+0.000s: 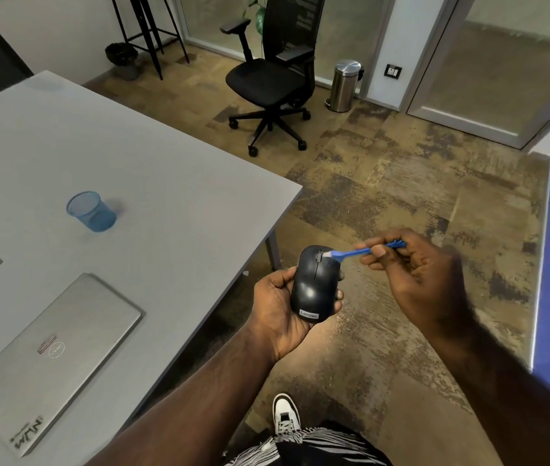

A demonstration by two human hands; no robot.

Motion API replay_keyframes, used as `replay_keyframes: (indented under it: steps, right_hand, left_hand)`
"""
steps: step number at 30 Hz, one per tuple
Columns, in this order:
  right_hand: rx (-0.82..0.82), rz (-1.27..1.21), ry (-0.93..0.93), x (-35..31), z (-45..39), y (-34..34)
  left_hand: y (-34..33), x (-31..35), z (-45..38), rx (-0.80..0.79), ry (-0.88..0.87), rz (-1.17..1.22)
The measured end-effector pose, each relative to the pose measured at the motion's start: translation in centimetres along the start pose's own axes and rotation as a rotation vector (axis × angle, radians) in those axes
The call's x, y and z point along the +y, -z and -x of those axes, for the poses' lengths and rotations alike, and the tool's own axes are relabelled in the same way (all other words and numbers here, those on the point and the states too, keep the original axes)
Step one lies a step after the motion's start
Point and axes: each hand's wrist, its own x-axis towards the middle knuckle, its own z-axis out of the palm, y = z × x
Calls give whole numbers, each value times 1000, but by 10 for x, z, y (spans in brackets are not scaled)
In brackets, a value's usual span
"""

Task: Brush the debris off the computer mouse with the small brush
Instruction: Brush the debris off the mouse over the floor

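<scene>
Nearest the viewer: a white shoe (285, 415) on the floor, below the two hands. Left hand (275, 306) cups a black mouse (314, 285) from underneath, thumb along its left flank, fingertips curled round its right edge; the mouse is held in the air just off the table's corner, label end toward the person. Right hand (415, 264), to the right of the mouse, pinches the handle of a small blue brush (356, 252); the brush tip rests beside the scroll wheel. Left of the gripped mouse: grey table (166, 196) bearing a closed silver laptop (51, 358) and, farther off, a blue mesh cup (90, 211). Beyond the hands: black office chair (277, 75) and a steel bin (346, 85).
</scene>
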Motion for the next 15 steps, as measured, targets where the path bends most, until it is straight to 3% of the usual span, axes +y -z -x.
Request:
replay_keyframes:
  steps: [4,10,15]
  right_hand:
    - [-158,-51,75,-10,10,-5]
    - [12,27,81,-8,8,-4]
    - [-164,-1,182,-15,17,-4]
  left_hand:
    - [3,-2,-2,17,2,85]
    - [5,2,-1,-15,37,128]
    - [9,1,-1,61,40,173]
